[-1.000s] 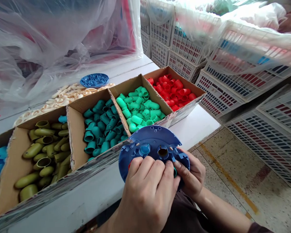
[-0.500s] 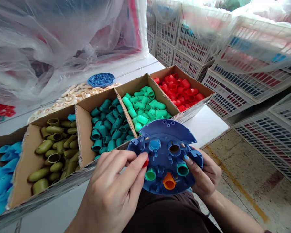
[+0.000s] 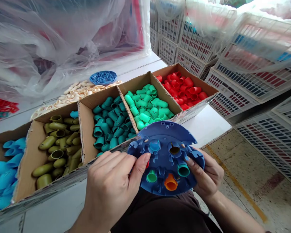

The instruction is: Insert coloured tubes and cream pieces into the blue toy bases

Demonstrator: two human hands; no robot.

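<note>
My left hand [image 3: 109,184] and my right hand [image 3: 205,174] hold a round blue plastic disc [image 3: 166,129] between them, over my lap. My left thumb presses on the disc's front beside a red cap [image 3: 147,165], which it mostly hides. My right fingertips rest on the disc's right side. Its sockets carry a light blue cap [image 3: 154,146], a green cap [image 3: 151,176], an orange cap [image 3: 171,183] and a teal cap [image 3: 183,170]. An olive cap [image 3: 174,149] seems to sit in another socket. Just beyond the disc stands a cardboard tray [image 3: 87,136] divided into sections of loose caps.
The tray's sections hold light blue, olive, teal, green and red caps. Another blue disc [image 3: 103,77] and cream pieces [image 3: 75,94] lie on the white table [image 3: 203,126] behind it. Stacked white crates [image 3: 257,90] stand right, above a speckled floor [image 3: 257,174].
Over the last second my left hand has slid down and left, uncovering the disc's lower sockets. The red cap has become mostly covered by my left thumb, and the view has shifted slightly.
</note>
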